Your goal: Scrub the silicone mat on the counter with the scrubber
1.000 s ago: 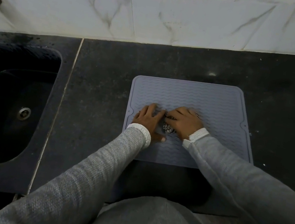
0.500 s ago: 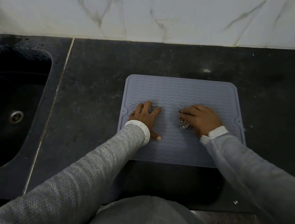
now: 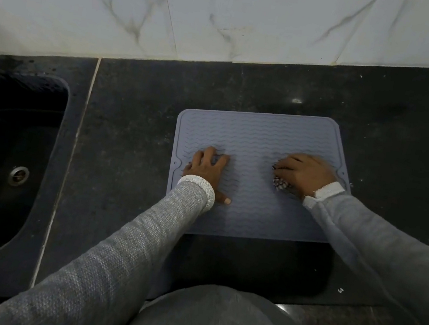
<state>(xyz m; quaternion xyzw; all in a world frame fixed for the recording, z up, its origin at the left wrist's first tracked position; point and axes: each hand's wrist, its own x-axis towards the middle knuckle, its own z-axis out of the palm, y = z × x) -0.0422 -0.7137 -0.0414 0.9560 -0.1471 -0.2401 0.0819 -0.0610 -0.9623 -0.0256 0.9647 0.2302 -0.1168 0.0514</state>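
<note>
Scrubbing is the step in hand. My right hand sits at the mat's three o'clock edge, its fingers curled round the scrubber, a speckled wad that shows only below my knuckles and bears down on the ribs. The silicone mat lies flat on the dark counter, with the sink well apart at nine o'clock from it and the marble wall tiles at twelve. My left hand rests on the mat's nine o'clock side, fingers spread and fairly straight, thumb stuck out toward six, pinning the sheet so it cannot slide.

I judge the job only partway: from here I cannot tell which ribs are clean, and the strips at twelve and six o'clock carry no hand at all. The next stroke, I reckon, wants a pull toward nine o'clock along the wavy ribs, with firm downward pressure and my flat hand held hard, since thin silicone will likely creep or buckle under a sideways push.
</note>
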